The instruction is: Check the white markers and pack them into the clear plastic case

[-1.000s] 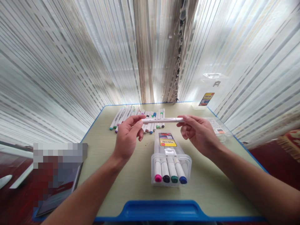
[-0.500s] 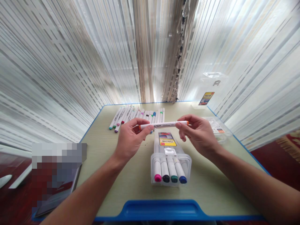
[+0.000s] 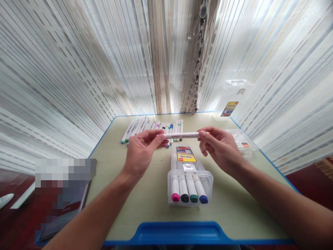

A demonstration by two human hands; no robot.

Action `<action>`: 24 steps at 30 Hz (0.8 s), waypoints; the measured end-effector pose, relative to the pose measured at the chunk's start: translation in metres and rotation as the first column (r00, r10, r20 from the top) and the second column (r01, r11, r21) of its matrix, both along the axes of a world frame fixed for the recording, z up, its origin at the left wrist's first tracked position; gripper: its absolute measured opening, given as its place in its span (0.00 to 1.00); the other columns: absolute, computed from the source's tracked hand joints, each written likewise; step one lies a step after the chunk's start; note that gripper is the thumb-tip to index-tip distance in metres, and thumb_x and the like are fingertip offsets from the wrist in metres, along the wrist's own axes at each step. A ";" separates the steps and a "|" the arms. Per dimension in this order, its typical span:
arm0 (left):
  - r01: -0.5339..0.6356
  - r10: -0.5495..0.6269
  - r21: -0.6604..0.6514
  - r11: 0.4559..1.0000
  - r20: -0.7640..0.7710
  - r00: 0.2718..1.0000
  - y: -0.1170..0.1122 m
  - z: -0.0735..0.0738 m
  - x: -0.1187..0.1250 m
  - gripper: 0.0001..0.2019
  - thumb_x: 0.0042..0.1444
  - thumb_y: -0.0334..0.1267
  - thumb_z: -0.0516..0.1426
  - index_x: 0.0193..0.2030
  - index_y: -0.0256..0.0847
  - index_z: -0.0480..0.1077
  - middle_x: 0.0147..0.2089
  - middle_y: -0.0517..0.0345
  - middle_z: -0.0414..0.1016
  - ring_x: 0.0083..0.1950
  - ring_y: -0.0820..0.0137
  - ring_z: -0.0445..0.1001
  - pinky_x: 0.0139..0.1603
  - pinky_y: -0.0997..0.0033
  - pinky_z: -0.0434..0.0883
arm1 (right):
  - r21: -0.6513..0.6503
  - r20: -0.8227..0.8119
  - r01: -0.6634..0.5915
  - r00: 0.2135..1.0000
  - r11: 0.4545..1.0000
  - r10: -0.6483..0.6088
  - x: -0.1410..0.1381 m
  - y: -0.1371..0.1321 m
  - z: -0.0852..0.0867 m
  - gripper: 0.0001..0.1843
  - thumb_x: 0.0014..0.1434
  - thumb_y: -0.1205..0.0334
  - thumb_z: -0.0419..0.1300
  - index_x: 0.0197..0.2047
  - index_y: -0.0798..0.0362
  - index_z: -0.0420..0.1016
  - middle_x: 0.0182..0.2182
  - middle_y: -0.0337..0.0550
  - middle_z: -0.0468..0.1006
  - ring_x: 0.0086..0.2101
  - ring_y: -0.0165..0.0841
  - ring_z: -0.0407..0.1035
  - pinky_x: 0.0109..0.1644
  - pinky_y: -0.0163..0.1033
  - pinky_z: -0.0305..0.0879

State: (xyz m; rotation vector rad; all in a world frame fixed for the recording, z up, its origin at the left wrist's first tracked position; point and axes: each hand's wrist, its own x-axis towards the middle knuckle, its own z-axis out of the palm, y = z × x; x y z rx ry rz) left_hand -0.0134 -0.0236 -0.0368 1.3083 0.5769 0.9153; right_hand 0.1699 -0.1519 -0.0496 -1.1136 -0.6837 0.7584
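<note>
A white marker (image 3: 182,135) with orange ends is held level between both hands, above the far end of a clear case. My left hand (image 3: 143,147) pinches its left end between thumb and fingers. Around the right end, my right hand (image 3: 215,144) is closed, thumb and index finger covering most of the orange cap. Below them, the clear plastic marker case (image 3: 191,187) lies on the table with several markers inside, their pink, black, green and blue ends facing me. Behind my left hand, several white markers (image 3: 139,125) lie in a row, partly hidden by the hands.
At the back right a clear plastic cover (image 3: 229,109) with a yellow label stands upright; another clear plastic piece (image 3: 240,142) lies near the right edge. A dark flat device (image 3: 75,211), partly blurred out, is at the left edge. Striped curtains (image 3: 135,55) hang behind the table (image 3: 117,194).
The marker has risen slightly and its ends are more covered by my fingers. My left hand has shifted a little left. The case stays in place.
</note>
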 end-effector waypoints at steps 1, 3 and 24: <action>0.001 0.000 -0.028 1.000 0.030 1.000 0.000 0.001 0.000 0.12 0.49 0.36 0.70 0.40 0.33 0.80 0.37 0.52 0.84 0.35 0.68 0.83 0.41 0.69 0.81 | 0.002 -0.016 0.007 1.000 1.000 -0.007 0.000 0.000 0.001 0.13 0.52 0.55 0.74 0.34 0.55 0.81 0.25 0.39 0.77 0.17 0.24 0.66 0.17 0.31 0.60; 0.005 0.001 -0.080 0.997 0.072 0.997 0.000 0.002 -0.001 0.11 0.50 0.35 0.69 0.41 0.33 0.80 0.39 0.50 0.84 0.36 0.66 0.84 0.42 0.68 0.82 | -0.006 -0.046 0.013 0.999 1.000 -0.013 0.001 0.000 0.002 0.14 0.53 0.54 0.72 0.37 0.55 0.83 0.27 0.41 0.79 0.17 0.24 0.67 0.17 0.31 0.61; -0.005 0.029 -0.159 0.987 0.152 0.988 0.000 0.005 0.000 0.12 0.50 0.28 0.66 0.43 0.33 0.78 0.42 0.50 0.84 0.40 0.68 0.83 0.43 0.71 0.81 | -0.014 -0.115 0.065 0.991 0.998 -0.066 0.002 0.000 0.003 0.10 0.51 0.62 0.71 0.37 0.57 0.81 0.30 0.43 0.82 0.16 0.25 0.67 0.16 0.31 0.61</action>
